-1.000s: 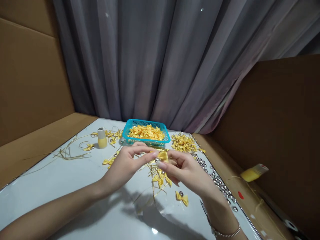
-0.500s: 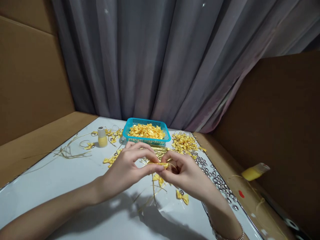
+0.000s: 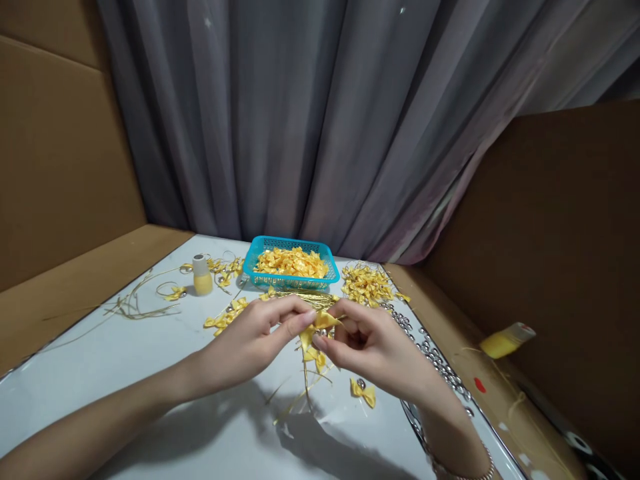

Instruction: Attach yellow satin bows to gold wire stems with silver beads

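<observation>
In the middle of the head view I hold a yellow ribbon bow above the table. My left hand pinches its left side between thumb and fingers. Against the bow's lower edge sits a round silver bead. The thumb tip of my right hand presses at this bead, its other fingers curled behind, partly hidden. Below the hands lie another yellow bow and some gold cord. A bow with a silver bead rests nearer to me, below my right hand.
A blue basket of yellow bows stands at the back, with a bundle of gold cord before it. Bow piles and scattered silver beads lie right. A small bottle stands left; cardboard walls flank the table.
The bow between my hands has turned from edge-on to showing its face, and the silver bead on it has come into sight. My left thumb has shifted up along the bow.
</observation>
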A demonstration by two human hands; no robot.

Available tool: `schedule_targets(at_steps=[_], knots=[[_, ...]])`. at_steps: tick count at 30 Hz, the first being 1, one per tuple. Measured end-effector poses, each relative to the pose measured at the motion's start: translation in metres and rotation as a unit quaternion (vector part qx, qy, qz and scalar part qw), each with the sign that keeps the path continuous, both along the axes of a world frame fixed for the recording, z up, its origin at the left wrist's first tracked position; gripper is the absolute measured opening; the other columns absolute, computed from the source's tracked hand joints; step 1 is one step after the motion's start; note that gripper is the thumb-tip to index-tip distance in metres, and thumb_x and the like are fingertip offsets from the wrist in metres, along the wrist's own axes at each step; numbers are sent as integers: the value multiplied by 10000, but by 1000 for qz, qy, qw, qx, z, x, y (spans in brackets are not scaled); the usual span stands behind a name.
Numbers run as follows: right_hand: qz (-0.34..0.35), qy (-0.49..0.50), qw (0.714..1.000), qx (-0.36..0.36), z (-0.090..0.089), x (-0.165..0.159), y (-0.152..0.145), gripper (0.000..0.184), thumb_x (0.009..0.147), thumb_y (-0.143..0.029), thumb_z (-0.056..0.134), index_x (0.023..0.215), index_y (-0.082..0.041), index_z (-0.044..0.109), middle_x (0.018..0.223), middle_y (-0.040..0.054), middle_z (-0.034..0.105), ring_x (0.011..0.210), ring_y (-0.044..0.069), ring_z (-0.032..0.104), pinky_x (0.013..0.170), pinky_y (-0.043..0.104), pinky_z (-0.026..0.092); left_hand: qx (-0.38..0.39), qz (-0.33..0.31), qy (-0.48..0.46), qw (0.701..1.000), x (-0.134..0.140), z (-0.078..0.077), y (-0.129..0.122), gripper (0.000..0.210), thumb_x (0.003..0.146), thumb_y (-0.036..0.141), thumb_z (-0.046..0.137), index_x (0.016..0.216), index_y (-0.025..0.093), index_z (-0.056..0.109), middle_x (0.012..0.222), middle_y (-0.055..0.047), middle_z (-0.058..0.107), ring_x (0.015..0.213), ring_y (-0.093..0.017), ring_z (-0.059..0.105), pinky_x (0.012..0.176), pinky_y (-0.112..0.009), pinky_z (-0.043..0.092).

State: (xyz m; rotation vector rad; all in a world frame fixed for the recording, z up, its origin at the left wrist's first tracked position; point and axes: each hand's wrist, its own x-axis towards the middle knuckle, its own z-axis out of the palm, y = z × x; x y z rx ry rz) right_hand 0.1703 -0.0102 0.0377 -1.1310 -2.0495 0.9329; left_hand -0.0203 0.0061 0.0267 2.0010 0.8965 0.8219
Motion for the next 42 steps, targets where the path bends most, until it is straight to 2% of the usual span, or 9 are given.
schedule_targets(at_steps=[3,7,13,22,26,32,35,38,42], knots=[[2,10,1000,-11,0,1,0,190,794,-274,582,699,-191,440,461,-86,400,410,56,323,383,192,239,12,-13,4,1000,-2,0,-2,260,920,341,412,874,187,617,820,3,625,766,-143,553,656,-244,394],[11,14,1000,-17,1,0,-2,153,787,-261,589,721,-179,477,474,-85,398,423,58,324,386,185,243,87,0,0,996,-1,-2,-2,158,856,324,549,879,187,625,917,-9,658,898,-173,565,799,-288,383],[51,15,997,-50,0,0,-1,205,800,-308,611,702,-175,491,479,-87,382,427,50,309,382,172,228,136,-24,0,990,2,-4,-2,247,926,250,444,753,176,603,704,22,641,665,-122,499,710,-275,350],[83,0,995,55,-2,6,7,182,817,-310,620,763,-157,538,465,-99,356,411,39,282,383,170,223,44,-31,-12,998,2,-4,-1,281,921,298,432,706,177,567,667,23,557,687,-121,505,661,-244,365],[76,3,996,48,0,6,6,234,785,-361,654,748,-161,540,465,-92,385,406,42,304,377,175,236,31,-31,-16,999,2,-1,-2,286,916,312,425,705,177,562,648,23,539,664,-122,504,646,-242,376],[82,-1,996,23,5,8,5,299,919,-362,448,732,-153,553,492,-44,472,412,55,384,397,190,294,-20,-58,-28,998,3,-3,2,301,927,373,408,782,182,591,719,6,590,698,-133,545,666,-247,415],[36,-9,998,59,5,8,3,284,922,-343,442,722,-163,536,490,-45,462,412,62,380,398,201,289,4,25,-22,999,2,-5,6,267,914,402,441,882,197,610,885,-12,649,835,-164,569,767,-282,415],[-31,-33,989,139,2,6,0,256,922,-297,446,721,-163,531,469,-60,407,413,64,335,408,214,266,29,104,-13,994,0,-4,6,282,906,418,451,959,212,637,1004,-22,663,964,-199,553,871,-328,380],[-13,-50,984,169,-1,-1,-4,192,912,-267,479,769,-155,542,519,-55,430,442,59,333,427,203,269,-113,-2,-44,993,1,-4,3,420,899,506,417,829,176,667,867,-29,672,867,-188,572,794,-304,418]])
